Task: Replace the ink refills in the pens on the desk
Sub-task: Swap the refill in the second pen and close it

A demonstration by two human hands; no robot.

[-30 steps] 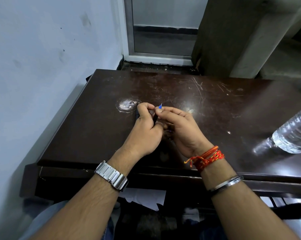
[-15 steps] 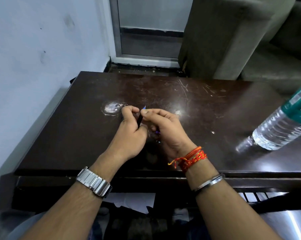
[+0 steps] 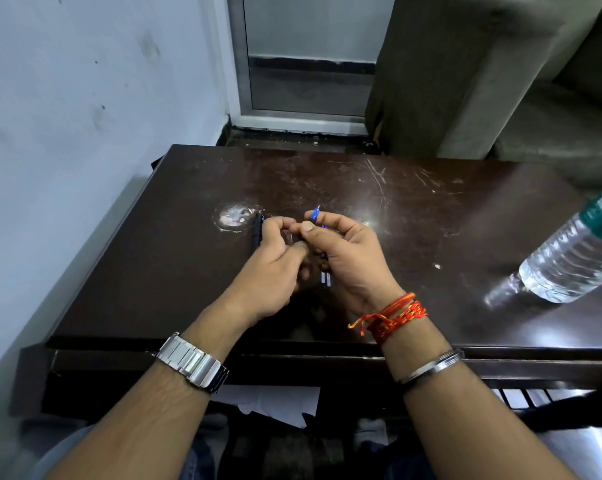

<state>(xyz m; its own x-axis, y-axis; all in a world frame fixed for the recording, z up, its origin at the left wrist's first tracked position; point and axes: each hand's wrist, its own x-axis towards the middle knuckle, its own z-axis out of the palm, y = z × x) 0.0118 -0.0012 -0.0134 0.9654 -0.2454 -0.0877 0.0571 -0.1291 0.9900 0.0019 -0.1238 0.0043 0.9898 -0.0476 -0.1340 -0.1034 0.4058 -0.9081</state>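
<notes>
Left hand [image 3: 272,268] clamps slim black pen barrel [image 3: 257,230] above dark wooden desk [image 3: 414,216]. Right hand [image 3: 344,258] pinches thin blue-tipped ink refill [image 3: 315,213], parts apart. Advice: align refill with barrel axis, feed straight, no bending.

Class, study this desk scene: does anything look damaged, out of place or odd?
Yes. The dark desk is worn: a pale round patch beside the left hand, and scratches near the far edge. A water bottle leans tilted at the right.
</notes>
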